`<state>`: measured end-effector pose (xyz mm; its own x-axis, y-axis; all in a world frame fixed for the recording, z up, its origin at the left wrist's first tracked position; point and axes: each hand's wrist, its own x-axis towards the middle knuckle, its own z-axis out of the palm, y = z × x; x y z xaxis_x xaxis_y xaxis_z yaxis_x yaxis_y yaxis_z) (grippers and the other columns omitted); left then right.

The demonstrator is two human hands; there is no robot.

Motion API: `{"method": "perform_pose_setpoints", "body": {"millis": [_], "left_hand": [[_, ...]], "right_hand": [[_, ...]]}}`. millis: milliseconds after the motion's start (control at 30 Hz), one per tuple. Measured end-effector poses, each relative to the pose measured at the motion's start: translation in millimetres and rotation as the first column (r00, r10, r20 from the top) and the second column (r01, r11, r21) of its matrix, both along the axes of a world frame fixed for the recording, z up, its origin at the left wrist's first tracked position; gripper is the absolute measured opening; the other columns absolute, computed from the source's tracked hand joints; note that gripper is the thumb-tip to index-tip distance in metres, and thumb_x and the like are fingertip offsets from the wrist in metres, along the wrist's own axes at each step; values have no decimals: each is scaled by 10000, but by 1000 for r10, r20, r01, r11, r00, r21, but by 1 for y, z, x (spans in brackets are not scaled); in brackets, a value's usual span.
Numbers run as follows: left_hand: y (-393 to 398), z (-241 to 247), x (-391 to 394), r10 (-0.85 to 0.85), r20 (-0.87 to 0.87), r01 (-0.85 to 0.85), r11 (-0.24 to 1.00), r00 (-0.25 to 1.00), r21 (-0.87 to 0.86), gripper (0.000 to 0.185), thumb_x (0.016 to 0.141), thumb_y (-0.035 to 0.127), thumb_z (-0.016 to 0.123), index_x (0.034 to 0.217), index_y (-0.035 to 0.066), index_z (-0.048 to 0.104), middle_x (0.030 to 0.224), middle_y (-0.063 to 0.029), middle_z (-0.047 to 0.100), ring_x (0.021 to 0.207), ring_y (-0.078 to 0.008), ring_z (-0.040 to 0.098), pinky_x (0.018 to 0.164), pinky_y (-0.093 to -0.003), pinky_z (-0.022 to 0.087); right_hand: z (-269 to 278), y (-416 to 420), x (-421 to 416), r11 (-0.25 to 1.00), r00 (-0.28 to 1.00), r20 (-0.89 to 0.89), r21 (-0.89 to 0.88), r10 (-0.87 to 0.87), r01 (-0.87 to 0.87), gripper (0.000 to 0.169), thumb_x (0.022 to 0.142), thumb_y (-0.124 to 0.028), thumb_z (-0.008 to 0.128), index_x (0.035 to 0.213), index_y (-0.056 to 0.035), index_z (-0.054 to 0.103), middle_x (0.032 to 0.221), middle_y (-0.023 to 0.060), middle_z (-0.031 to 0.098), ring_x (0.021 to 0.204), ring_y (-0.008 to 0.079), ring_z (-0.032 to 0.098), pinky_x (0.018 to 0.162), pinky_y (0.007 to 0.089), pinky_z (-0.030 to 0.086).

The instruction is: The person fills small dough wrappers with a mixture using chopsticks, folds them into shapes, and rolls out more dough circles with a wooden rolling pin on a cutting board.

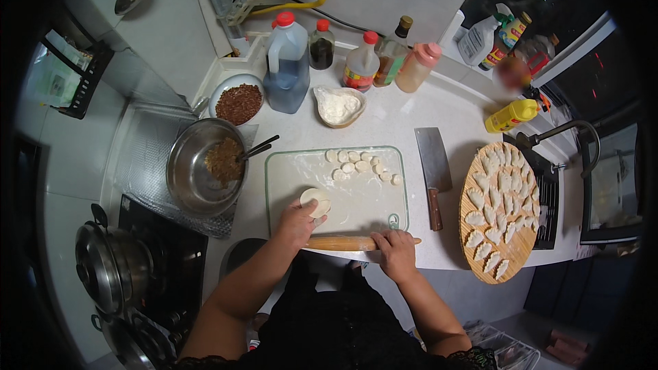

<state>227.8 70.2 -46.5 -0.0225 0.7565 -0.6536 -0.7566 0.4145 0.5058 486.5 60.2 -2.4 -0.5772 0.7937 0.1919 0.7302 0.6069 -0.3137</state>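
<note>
My left hand (298,223) pinches a thin round dough wrapper (315,202) above the left part of a floured, green-rimmed cutting board (336,216). Along the near edge of the board lies a wooden rolling pin (343,243). My right hand (396,253) grips the pin near its right end. Toward the back right of the board sit several small dough pieces (362,166), flattened and spaced in loose rows. Flour dust streaks the board's surface.
A steel bowl of filling (208,167) with dark-handled utensils stands left. A cleaver (435,174) lies right of the board, beside a round wooden tray (470,254) of shaped dumplings. Behind are a flour bag (339,108), a bowl of reddish-brown bits (239,103) and a large jug (287,67).
</note>
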Motion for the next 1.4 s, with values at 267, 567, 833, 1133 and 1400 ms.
{"method": "perform_pose_setpoints", "body": {"millis": [267,567,833,1133,1400], "left_hand": [[-1,2,16,41,-130,-49,997,991,-57,257,801,29,644,1032,98,555,984,-48,602,876,-212,602,790,-388,488],[-1,40,22,8,-15,-7,998,1000,64,278,785,-34,630,1026,64,532,950,-74,592,863,-197,596,758,-345,509],[-10,34,42,-162,-395,260,943,904,208,359,757,-68,652,1079,20,519,982,-67,608,894,-138,595,794,-275,492],[-21,27,34,-249,-810,485,873,530,49,375,736,-18,688,1072,7,524,950,-78,627,854,-143,612,752,-274,493],[-29,11,30,-195,-862,459,887,468,48,363,705,44,705,1028,15,542,890,-114,634,806,-213,635,701,-324,498]], "right_hand": [[-1,-8,8,991,993,-66,-106,-94,87,379,637,-73,682,1012,-99,634,900,62,587,836,262,554,736,392,422],[-40,11,15,955,954,-144,-175,-264,238,406,637,-37,651,1041,-73,638,894,102,587,839,299,548,754,410,429],[-3,33,-48,306,573,-396,-918,-718,-251,215,835,-152,664,983,4,664,828,23,641,750,107,536,706,244,428],[3,36,-63,30,516,-167,-964,-840,-264,155,853,-147,648,922,-9,659,785,23,645,692,70,569,621,201,457],[-12,31,-75,111,578,-208,-974,-789,-198,178,795,-92,706,934,1,646,768,35,639,601,63,547,550,179,451]]}}
